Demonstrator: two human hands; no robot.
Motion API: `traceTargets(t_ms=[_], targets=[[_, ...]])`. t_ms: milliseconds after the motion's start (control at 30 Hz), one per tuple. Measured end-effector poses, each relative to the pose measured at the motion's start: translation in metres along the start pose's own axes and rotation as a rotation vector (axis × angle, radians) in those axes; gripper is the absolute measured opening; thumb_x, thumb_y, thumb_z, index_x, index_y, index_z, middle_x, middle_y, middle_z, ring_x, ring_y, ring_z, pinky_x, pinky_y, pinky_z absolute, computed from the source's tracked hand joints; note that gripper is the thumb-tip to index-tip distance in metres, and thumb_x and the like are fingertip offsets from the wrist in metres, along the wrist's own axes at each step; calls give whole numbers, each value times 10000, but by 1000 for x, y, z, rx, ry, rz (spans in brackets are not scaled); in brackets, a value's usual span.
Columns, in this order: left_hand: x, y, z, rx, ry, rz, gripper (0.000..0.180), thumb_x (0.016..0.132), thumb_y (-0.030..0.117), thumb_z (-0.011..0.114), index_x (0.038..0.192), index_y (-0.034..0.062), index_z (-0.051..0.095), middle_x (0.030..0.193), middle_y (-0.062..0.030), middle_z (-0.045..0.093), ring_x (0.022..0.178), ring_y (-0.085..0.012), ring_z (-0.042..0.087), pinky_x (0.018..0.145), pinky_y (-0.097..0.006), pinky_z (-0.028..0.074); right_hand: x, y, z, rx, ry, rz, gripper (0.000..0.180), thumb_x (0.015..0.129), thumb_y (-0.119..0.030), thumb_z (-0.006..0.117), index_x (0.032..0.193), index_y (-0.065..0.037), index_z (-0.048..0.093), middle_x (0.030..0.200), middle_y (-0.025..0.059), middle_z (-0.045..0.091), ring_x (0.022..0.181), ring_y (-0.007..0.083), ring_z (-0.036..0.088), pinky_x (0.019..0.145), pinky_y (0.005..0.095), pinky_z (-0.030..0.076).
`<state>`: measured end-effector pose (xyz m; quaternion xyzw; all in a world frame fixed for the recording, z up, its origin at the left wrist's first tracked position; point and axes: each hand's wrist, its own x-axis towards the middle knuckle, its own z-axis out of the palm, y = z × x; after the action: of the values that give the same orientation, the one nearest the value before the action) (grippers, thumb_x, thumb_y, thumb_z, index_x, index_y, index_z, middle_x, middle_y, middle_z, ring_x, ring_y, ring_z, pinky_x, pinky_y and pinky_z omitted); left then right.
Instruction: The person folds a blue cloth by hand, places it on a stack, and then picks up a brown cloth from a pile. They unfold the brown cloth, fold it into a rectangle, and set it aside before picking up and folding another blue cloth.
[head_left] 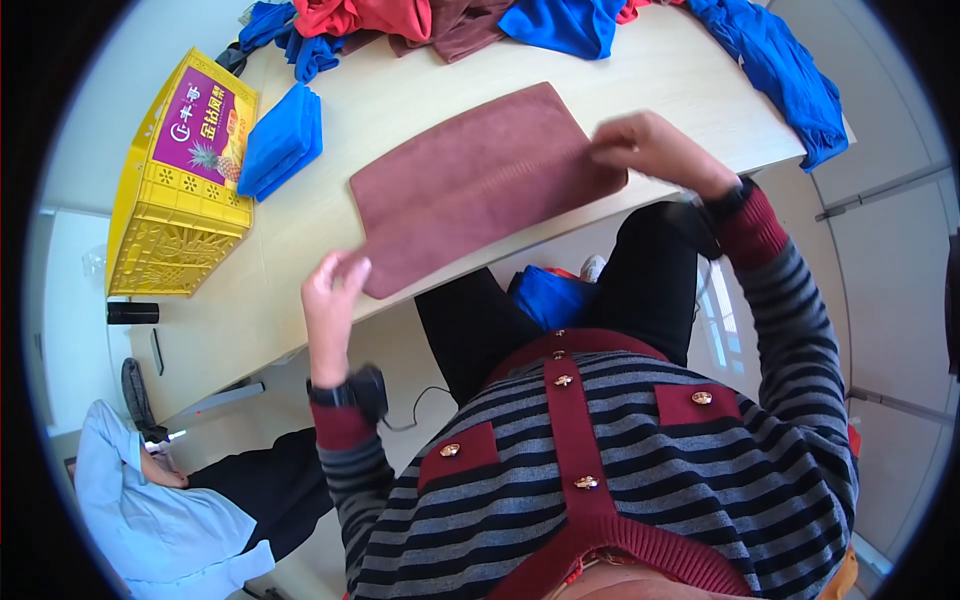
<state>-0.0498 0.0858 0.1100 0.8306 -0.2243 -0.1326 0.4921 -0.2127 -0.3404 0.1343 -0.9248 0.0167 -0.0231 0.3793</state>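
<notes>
A reddish-brown towel [450, 170] lies spread in a long folded strip along the near edge of the table, with a crease running lengthwise across it. My left hand [333, 295] is at its near left corner, thumb and fingertips closed on the edge. At the right end, my right hand [650, 150] pinches the towel's edge between thumb and curled fingers. Both hands are slightly smeared by motion. Left of the towel sits a stack of folded blue towels [283, 140].
A yellow openwork crate [180, 235] stands at the table's left. Crumpled blue, red and brown cloths [455, 25] lie along the far side, and a blue cloth [790, 85] hangs over the right corner. Blue cloth [550, 295] shows between my legs. A seated person [170, 510] is at lower left.
</notes>
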Motion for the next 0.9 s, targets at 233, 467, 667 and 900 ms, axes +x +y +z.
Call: traceTargets(t_ms=[233,467,667,900], targets=[[117,-71,27,-295,107,-8,215,929,86,686,1092,-54,671,997,-42,701,864,-80,623,777,-244,502,119,62,30,-35,186,137,303,889,-289,707,1040,-27,729,932,161,729,861,254,702,838,352,557],[129,-88,31,-144,144,-11,247,942,113,681,1119,-56,646,939,-40,685,817,-84,608,742,-232,488,120,79,51,-162,381,158,390,904,-318,693,1180,-44,673,895,142,703,831,213,678,785,316,535],[83,-60,46,109,354,-33,438,929,167,695,1302,-18,560,723,-21,606,679,-87,537,652,-266,459,67,58,58,68,432,415,481,910,-353,677,1284,-57,615,952,127,713,869,251,685,788,346,540],[40,-52,71,73,431,-3,545,934,131,687,1417,12,465,704,5,535,661,-78,478,636,-256,435,30,44,82,142,539,418,442,938,-271,673,1322,-65,596,863,47,669,760,124,624,671,285,514]])
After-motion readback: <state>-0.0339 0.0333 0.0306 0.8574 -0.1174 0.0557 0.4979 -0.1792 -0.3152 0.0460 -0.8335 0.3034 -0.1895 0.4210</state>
